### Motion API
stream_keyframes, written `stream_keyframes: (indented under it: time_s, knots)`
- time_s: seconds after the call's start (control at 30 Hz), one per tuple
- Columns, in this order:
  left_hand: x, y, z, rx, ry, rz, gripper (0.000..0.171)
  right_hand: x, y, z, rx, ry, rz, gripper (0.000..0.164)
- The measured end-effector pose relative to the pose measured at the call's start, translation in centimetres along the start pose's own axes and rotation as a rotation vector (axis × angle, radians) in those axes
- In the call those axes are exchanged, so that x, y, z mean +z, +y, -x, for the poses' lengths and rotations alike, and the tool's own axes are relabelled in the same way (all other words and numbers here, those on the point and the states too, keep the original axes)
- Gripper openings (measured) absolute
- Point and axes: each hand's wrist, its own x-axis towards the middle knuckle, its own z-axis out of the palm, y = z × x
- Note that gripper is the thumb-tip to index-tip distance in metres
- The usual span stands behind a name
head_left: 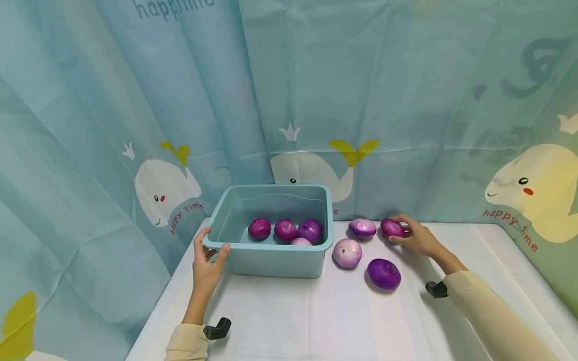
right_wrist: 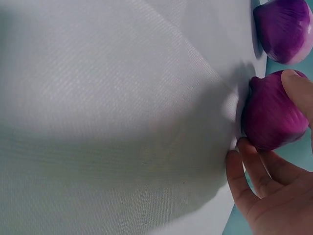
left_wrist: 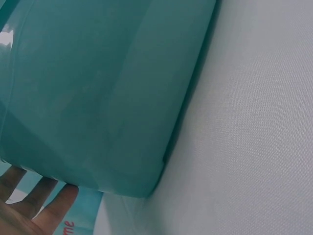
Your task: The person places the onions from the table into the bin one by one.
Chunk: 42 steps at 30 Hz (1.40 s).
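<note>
My right hand point(head_left: 419, 239) pinches a red onion point(head_left: 391, 228) between thumb and fingers at the table's far side. In the right wrist view, the thumb lies over this onion point(right_wrist: 274, 115) and the fingers are against its other side; it appears to rest on the cloth. At the left, my left hand point(head_left: 206, 271) holds the near left corner of a light blue plastic bin point(head_left: 275, 263), its thumb on the front rim. The left wrist view shows fingertips point(left_wrist: 63, 198) against the bin's outer wall. Several onions, among them a dark red one point(head_left: 259, 228), lie inside.
Between the bin and my right hand lie a purple-and-white onion point(head_left: 362, 228), a pale onion point(head_left: 347, 253) and a deep purple onion point(head_left: 384, 275). A white cloth point(head_left: 343, 321) covers the table. Behind it hangs a blue curtain point(head_left: 406, 100) with whale prints.
</note>
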Motion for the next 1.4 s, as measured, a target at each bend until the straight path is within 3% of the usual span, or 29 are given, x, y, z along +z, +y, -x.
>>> stream_keyframes:
  time_s: [0.4, 0.8, 1.0, 1.4]
  knots:
    - [0.1, -0.2, 0.1, -0.025, -0.006, -0.001, 0.071, -0.5, -0.3, -0.2, -0.036, -0.034, -0.006, 0.055]
    - [0.0, -0.3, 0.1, -0.03, -0.021, -0.017, 0.072, -4.7, -3.5, -0.3, -0.173, -0.086, 0.039, 0.05]
    - [0.0, 0.0, 0.1, -0.024, -0.015, -0.025, 0.072, -7.2, -5.0, -0.6, -0.25, -0.032, 0.038, 0.051]
    - [-0.2, 0.1, 0.1, -0.028, -0.009, -0.021, 0.072, -10.7, -8.5, -0.5, -0.23, 0.089, 0.073, 0.051]
